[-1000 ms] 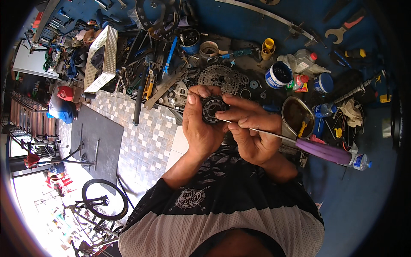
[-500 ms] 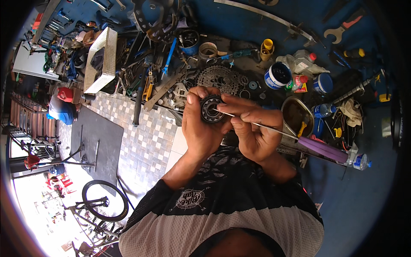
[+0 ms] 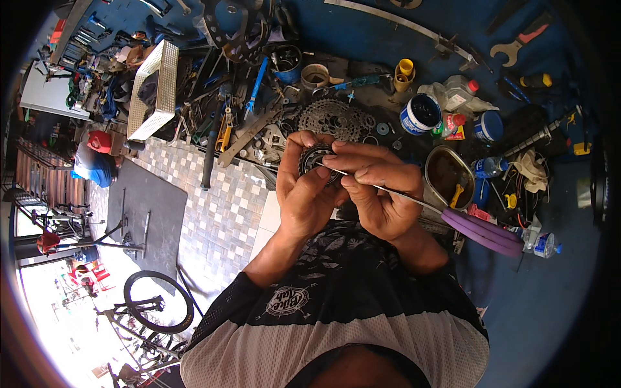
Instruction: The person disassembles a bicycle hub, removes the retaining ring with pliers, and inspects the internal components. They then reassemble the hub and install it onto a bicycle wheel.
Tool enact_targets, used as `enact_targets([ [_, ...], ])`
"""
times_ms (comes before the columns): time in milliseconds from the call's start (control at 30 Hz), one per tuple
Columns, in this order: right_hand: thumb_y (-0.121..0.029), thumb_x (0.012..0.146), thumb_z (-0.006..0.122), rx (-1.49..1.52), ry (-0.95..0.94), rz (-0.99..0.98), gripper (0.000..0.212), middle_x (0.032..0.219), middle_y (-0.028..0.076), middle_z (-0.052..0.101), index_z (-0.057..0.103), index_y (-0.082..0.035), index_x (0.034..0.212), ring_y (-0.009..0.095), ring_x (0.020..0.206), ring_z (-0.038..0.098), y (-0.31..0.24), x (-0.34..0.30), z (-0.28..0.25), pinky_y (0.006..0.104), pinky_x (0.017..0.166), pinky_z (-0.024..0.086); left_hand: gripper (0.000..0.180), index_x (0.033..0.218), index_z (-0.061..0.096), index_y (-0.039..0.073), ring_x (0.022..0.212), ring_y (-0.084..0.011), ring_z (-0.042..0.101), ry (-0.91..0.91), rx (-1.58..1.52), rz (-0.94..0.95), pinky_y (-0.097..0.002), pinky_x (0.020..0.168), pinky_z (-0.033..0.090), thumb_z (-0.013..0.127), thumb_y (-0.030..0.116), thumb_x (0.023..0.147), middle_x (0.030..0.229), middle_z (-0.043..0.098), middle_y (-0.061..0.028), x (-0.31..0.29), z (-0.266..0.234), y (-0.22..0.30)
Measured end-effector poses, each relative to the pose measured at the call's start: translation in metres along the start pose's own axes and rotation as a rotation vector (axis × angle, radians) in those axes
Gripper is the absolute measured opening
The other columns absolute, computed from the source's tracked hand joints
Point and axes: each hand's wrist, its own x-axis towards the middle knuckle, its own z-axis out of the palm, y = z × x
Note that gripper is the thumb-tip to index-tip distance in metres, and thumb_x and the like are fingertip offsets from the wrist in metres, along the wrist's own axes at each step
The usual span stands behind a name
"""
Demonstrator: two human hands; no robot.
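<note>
My left hand (image 3: 301, 204) is closed round a dark, round bearing part (image 3: 313, 157) with a metal ring in its face, held up over the near edge of the bench. Its thumb lies across the face of the part. From the right, my right hand (image 3: 391, 194) pinches a thin metal pick with a thick, grooved purple handle (image 3: 482, 231). The pick's tip meets the part's face near my left thumb; the exact contact point is partly hidden by the fingers. Just beyond my hands a bicycle cassette (image 3: 331, 121) lies on the bench.
At the right stand an open blue-and-white tub (image 3: 420, 114), a metal basin (image 3: 447, 174) of dark liquid and several bottles. Left of my hands are a perforated white basket (image 3: 155, 90), a black-handled hammer-like tool (image 3: 209, 158) and loose tools. A person (image 3: 96, 160) is far left, near a bicycle wheel (image 3: 158, 302).
My left thumb has moved onto the face of the bearing part. The pick has tilted slightly, its purple handle swinging a little left and toward me.
</note>
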Motion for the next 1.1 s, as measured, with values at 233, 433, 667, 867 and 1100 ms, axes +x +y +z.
enact_targets([
  [233, 0.001, 0.097, 0.075, 0.052, 0.031, 0.091, 0.027, 0.111, 0.022, 0.078, 0.056, -0.002, 0.115, 0.037, 0.117, 0.074, -0.002, -0.006, 0.003, 0.0443, 0.097, 0.063, 0.042, 0.134, 0.039, 0.01, 0.1, -0.0217, 0.065, 0.005, -0.005, 0.002, -0.0296, 0.058, 0.053, 0.058, 0.0, 0.097, 0.137, 0.051, -0.0149, 0.001, -0.002, -0.001],
  [433, -0.001, 0.096, 0.077, 0.003, 0.025, 0.068, 0.028, 0.109, 0.021, 0.079, 0.056, -0.003, 0.115, 0.037, 0.116, 0.075, -0.001, -0.005, 0.004, 0.044, 0.097, 0.063, 0.041, 0.133, 0.04, 0.01, 0.097, -0.0206, 0.065, 0.043, 0.02, 0.017, -0.0294, 0.058, 0.053, 0.058, 0.0, 0.098, 0.135, 0.052, -0.0146, 0.0, 0.003, -0.001],
  [667, -0.002, 0.096, 0.078, -0.052, -0.02, 0.001, 0.028, 0.107, 0.021, 0.08, 0.056, -0.004, 0.114, 0.037, 0.113, 0.076, -0.001, 0.002, 0.002, 0.0442, 0.095, 0.063, 0.04, 0.133, 0.04, 0.011, 0.096, -0.0206, 0.065, 0.031, 0.014, 0.016, -0.0296, 0.059, 0.053, 0.057, 0.0, 0.098, 0.136, 0.052, -0.0145, 0.0, 0.001, -0.001],
  [867, -0.002, 0.096, 0.078, -0.02, 0.017, 0.044, 0.028, 0.107, 0.021, 0.08, 0.057, -0.004, 0.113, 0.038, 0.112, 0.076, -0.002, 0.0, 0.005, 0.0453, 0.096, 0.063, 0.041, 0.133, 0.04, 0.011, 0.094, -0.0205, 0.065, 0.058, 0.008, 0.021, -0.0298, 0.061, 0.052, 0.058, 0.0, 0.098, 0.137, 0.051, -0.0142, -0.001, 0.005, -0.001],
  [1100, -0.003, 0.096, 0.078, -0.035, -0.028, 0.006, 0.028, 0.107, 0.021, 0.08, 0.057, -0.004, 0.113, 0.039, 0.114, 0.075, 0.0, 0.004, 0.001, 0.0463, 0.098, 0.062, 0.041, 0.134, 0.04, 0.011, 0.093, -0.0196, 0.065, 0.057, 0.046, 0.029, -0.0296, 0.06, 0.052, 0.058, 0.0, 0.098, 0.136, 0.053, -0.0137, 0.002, 0.003, -0.001],
])
